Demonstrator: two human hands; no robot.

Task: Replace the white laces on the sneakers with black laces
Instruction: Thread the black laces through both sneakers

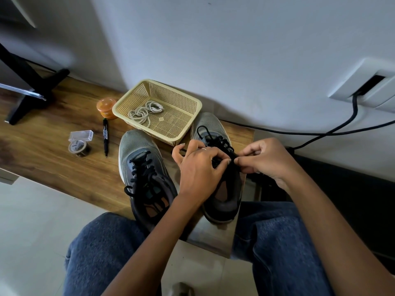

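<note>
Two grey sneakers stand on a wooden table, toes away from me. The left sneaker point(142, 167) is threaded with a black lace that ends in a bow. Over the right sneaker point(215, 133) my left hand point(199, 167) and my right hand point(263, 161) meet above the tongue. Each pinches part of the black lace point(215, 142) between thumb and fingers. The lace's upper rows are hidden under my hands. Coiled white laces point(145, 112) lie inside a beige plastic basket point(193, 103) behind the shoes.
To the left on the wooden table point(53, 163) lie a black marker point(105, 135), a tape roll point(79, 147) with a clear box, and an orange jar point(106, 107). A monitor stand point(32, 90) sits far left. Black cables point(320, 133) run along the wall at right.
</note>
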